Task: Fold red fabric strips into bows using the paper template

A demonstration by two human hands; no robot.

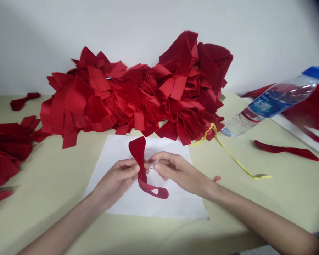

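My left hand [123, 175] pinches a dark red velvet ribbon [140, 150] at its gathered middle. The ribbon's upper end fans out, and its lower end curls into a loop to the right. My right hand [172, 168] is closed beside it, thumb against fingers, on a thin red thread [152, 168] running toward the ribbon's middle. Whether a needle is among the fingers I cannot tell. Both hands are over a sheet of white paper [117, 209] on the pale table [50, 170].
A big heap of red fabric strips [138, 95] lies along the wall, with more strips [5, 156] at left. A tilted water bottle [268, 101] leans at right, near a yellow ribbon [234, 157] and a twisted red ribbon [284, 150].
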